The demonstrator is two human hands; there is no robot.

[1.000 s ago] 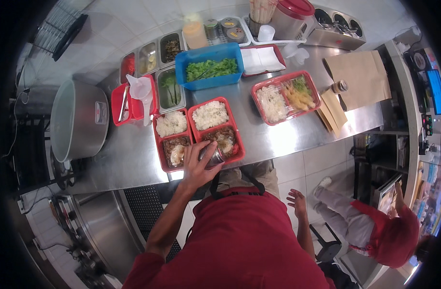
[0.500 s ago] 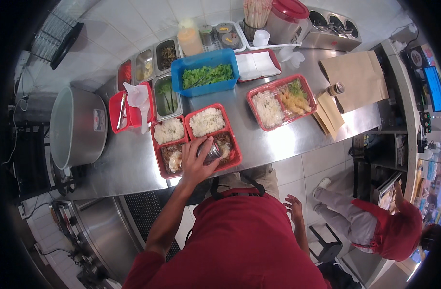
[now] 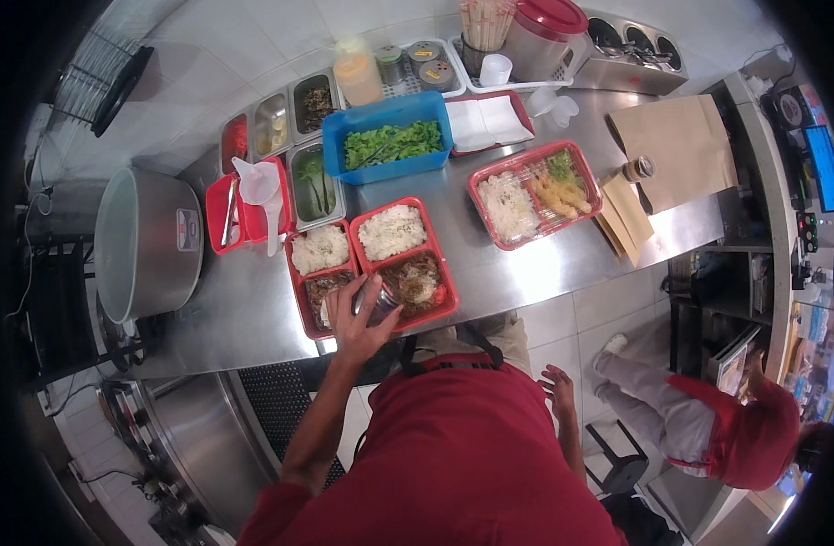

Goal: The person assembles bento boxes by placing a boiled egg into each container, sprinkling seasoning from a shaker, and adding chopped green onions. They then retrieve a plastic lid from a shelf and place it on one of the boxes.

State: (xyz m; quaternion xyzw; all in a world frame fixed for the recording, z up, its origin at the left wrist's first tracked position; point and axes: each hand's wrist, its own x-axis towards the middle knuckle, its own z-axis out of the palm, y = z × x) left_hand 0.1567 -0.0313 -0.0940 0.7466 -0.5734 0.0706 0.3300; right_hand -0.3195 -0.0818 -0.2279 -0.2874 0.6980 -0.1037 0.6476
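My left hand (image 3: 357,335) grips a small metal shaker (image 3: 379,308) from above. It hovers over the front part of two red bento boxes that stand side by side. The right-hand bento box (image 3: 445,273) has white rice at the back and brown shredded topping with a pale, speckled patch in front. In the left-hand bento box (image 3: 298,296) there is rice at the back too; its front filling is partly hidden by my fingers. Beside my body hangs my right hand (image 3: 558,389), fingers apart, holding nothing.
A lidded red box (image 3: 480,202) with rice and fried pieces sits to the right, near brown paper bags (image 3: 676,150). Behind are a blue lettuce bin (image 3: 335,150) and steel topping pans (image 3: 314,218). A big pot (image 3: 148,246) stands left. Another person (image 3: 744,432) works at right.
My left hand has shifted slightly left and nearer to me with the shaker, uncovering more of the right-hand box's topping. My right hand still hangs at my side.
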